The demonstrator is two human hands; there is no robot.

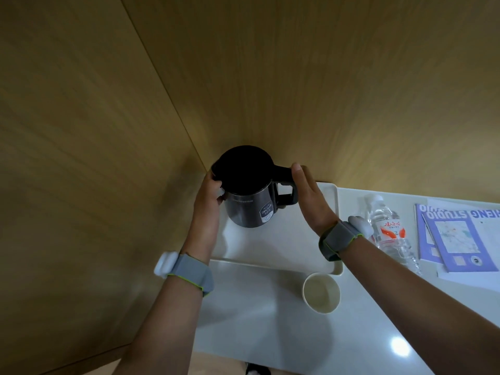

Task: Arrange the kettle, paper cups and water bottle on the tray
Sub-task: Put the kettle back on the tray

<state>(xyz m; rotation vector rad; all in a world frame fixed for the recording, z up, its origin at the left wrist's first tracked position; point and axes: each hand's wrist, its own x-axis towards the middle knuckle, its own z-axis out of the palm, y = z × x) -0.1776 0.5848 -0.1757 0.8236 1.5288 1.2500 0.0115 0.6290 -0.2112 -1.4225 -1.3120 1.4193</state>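
A dark metal kettle (247, 197) with a black lid and handle stands at the far left of the white tray (286, 255). My left hand (209, 197) grips the kettle's left side near the rim, fingers curled round it. My right hand (308, 197) lies flat against the handle with straight fingers and thumb up. A paper cup (321, 293) stands upright on the table just in front of the tray's near right corner. A clear water bottle (389, 228) with a red label lies on the table to the right of the tray.
Wooden wall panels close off the left side and the back, meeting in a corner behind the kettle. Purple and white brochures (457, 236) lie at the far right of the white table (270, 320). Each wrist wears a grey band.
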